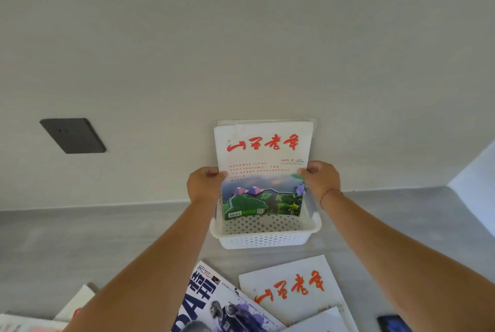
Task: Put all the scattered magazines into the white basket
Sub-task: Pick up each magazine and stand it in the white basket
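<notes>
A white perforated basket (265,239) stands on the grey table against the wall. A white magazine (263,171) with red title lettering and a green landscape picture stands upright in it, its lower edge inside the basket. My left hand (205,184) grips its left edge and my right hand (320,179) grips its right edge. More white sheets or magazines show just behind its top edge. In front of the basket lie a basketball magazine (222,305) and another white magazine with red lettering (292,291).
More magazine edges lie at the bottom left (77,305) and bottom centre (321,321). A dark blue object (393,323) sits at the bottom right. A dark wall socket plate (73,134) is on the wall at left. A white panel stands at the right edge.
</notes>
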Available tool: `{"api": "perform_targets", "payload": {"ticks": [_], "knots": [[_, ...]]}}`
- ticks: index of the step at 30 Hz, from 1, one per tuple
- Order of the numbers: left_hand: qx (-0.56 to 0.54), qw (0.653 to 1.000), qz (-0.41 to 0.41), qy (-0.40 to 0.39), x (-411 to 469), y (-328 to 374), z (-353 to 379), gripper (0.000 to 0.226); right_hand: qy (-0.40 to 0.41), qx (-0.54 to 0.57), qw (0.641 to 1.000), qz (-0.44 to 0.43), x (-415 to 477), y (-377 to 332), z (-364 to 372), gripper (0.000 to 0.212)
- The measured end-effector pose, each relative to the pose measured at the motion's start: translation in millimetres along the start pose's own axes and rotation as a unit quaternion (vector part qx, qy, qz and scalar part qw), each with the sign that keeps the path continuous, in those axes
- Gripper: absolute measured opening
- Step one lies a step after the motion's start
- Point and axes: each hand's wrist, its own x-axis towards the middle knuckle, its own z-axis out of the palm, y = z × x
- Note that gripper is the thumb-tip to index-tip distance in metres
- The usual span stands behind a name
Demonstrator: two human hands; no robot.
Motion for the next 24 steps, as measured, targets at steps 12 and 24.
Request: {"api": "perform_targets", "payload": {"ticks": [12,24], "knots": [[0.025,1.0,0.005,-0.016,7,-1,6,0.024,0.015,0.033,0.999,0.024,-2,3,7,0.023],[0.055,0.995,0.084,0.017,-88,-42,-25,0.051,0.031,0.005,0.999,-0.014,-108,71,-37,0.034]]}}
